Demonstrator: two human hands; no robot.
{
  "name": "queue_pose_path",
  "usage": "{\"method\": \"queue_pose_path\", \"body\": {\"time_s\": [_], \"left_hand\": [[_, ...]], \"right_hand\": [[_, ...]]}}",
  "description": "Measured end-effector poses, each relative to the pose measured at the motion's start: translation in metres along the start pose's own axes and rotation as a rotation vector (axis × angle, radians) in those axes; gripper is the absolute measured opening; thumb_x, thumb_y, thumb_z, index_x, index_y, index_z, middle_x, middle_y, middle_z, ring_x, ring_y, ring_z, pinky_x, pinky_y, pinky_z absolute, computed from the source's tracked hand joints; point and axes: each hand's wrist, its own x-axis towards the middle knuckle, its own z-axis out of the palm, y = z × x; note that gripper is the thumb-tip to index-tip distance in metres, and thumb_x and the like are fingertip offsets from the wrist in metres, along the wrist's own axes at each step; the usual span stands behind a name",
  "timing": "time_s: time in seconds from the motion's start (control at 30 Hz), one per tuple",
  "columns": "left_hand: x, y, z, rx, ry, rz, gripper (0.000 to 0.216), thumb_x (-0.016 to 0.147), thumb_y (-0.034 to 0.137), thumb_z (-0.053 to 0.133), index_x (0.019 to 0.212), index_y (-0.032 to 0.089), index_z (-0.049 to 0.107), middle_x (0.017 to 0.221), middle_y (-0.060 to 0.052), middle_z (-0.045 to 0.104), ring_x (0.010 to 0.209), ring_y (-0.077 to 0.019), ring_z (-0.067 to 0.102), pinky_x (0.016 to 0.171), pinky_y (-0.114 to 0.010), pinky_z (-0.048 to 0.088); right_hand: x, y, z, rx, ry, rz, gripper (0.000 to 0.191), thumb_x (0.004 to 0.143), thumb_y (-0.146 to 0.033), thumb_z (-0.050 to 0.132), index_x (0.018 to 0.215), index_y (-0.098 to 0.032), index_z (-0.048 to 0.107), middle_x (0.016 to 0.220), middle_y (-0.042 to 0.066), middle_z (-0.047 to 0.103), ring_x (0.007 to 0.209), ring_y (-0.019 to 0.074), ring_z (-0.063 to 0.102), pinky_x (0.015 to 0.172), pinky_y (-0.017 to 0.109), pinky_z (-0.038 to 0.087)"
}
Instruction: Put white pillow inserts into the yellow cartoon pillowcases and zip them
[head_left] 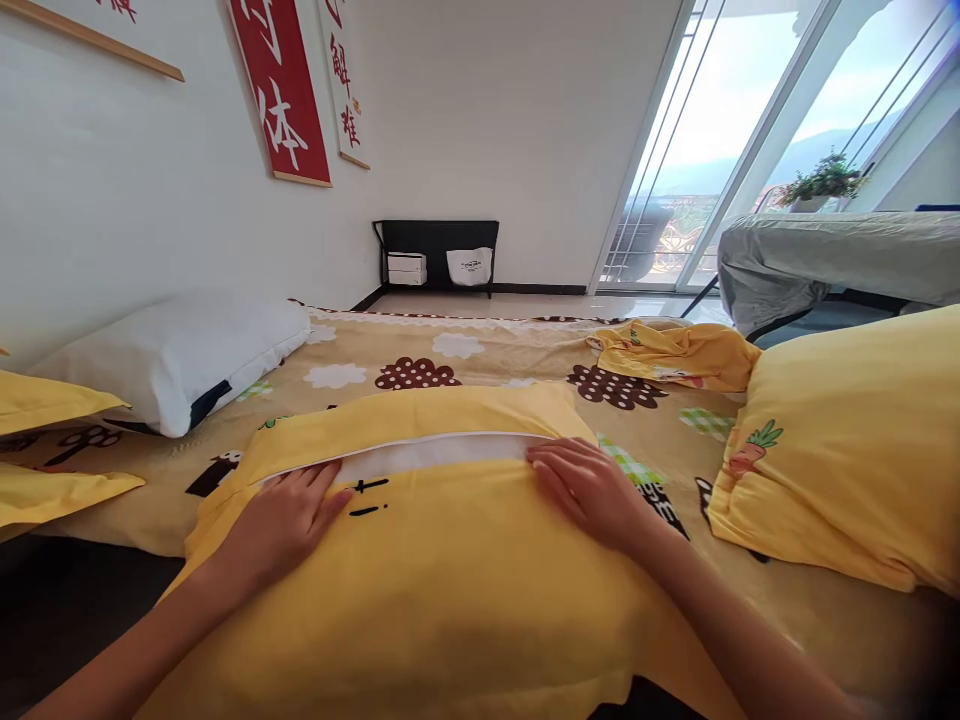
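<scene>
A yellow pillowcase with a white pillow inside lies across the bed in front of me. A strip of the white pillow shows through the case's opening. My left hand lies flat on the yellow cloth at the left end of that opening, fingers stretched out. My right hand rests flat at the right end of the opening, fingers together and extended, touching the cloth edge. Neither hand grips anything.
The bed sheet is tan with cloud and tree prints. A bare white pillow lies at the left by the wall. A yellow cased pillow sits at the right, a crumpled yellow case behind it. Glass doors at far right.
</scene>
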Motion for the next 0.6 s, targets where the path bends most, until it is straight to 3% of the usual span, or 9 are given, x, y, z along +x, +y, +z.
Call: {"method": "queue_pose_path", "body": {"time_s": [0.1,0.2,0.33,0.47,0.53,0.6], "left_hand": [[0.003,0.028,-0.009,0.084,0.047,0.017,0.057,0.094,0.054,0.025,0.11,0.017,0.065,0.108,-0.015,0.069,0.101,-0.0325,0.062,0.085,-0.042,0.047],[0.006,0.062,-0.019,0.113,0.072,0.094,0.049,0.096,0.041,0.024,0.092,0.015,0.066,0.091,-0.015,0.069,0.088,-0.031,0.064,0.08,-0.043,0.049],[0.027,0.117,-0.027,-0.067,0.035,0.531,0.03,0.092,0.02,0.035,0.104,0.015,0.062,0.111,-0.014,0.066,0.103,-0.0258,0.062,0.091,-0.037,0.047],[0.077,0.163,-0.014,-0.103,-0.01,0.634,0.037,0.086,0.008,0.037,0.118,0.01,0.055,0.127,-0.016,0.059,0.119,-0.0241,0.054,0.097,-0.034,0.044],[0.099,0.176,-0.003,-0.134,0.01,0.722,0.041,0.091,0.013,0.034,0.13,0.007,0.046,0.14,-0.017,0.048,0.131,-0.0237,0.044,0.106,-0.034,0.037],[0.11,0.183,0.007,-0.152,0.011,0.789,0.041,0.095,0.022,0.031,0.13,0.008,0.046,0.142,-0.017,0.047,0.134,-0.0242,0.039,0.111,-0.037,0.031]], "right_hand": [[0.024,0.009,-0.004,-0.066,-0.018,0.191,0.026,0.092,-0.027,0.045,0.11,-0.018,0.062,0.106,0.009,0.068,0.098,0.0235,0.06,0.083,0.037,0.049],[0.046,0.012,0.006,-0.222,-0.197,0.286,0.047,0.082,-0.025,0.055,0.128,-0.016,0.052,0.126,0.013,0.059,0.109,0.0288,0.054,0.087,0.041,0.045],[0.068,0.016,0.016,-0.458,-0.226,0.399,0.032,0.086,-0.017,0.046,0.114,-0.012,0.06,0.114,0.018,0.061,0.106,0.0311,0.053,0.085,0.043,0.041],[0.084,0.025,0.0,-0.579,-0.232,0.414,0.03,0.085,-0.011,0.042,0.106,-0.011,0.063,0.108,0.019,0.062,0.103,0.0313,0.053,0.082,0.042,0.038],[0.088,0.027,-0.012,-0.582,-0.199,0.389,0.028,0.084,-0.012,0.044,0.104,-0.012,0.064,0.107,0.017,0.062,0.102,0.0298,0.053,0.082,0.04,0.037],[0.088,0.026,-0.022,-0.582,-0.137,0.371,0.026,0.083,-0.013,0.046,0.102,-0.014,0.064,0.104,0.015,0.064,0.1,0.0282,0.053,0.08,0.038,0.036]]}}
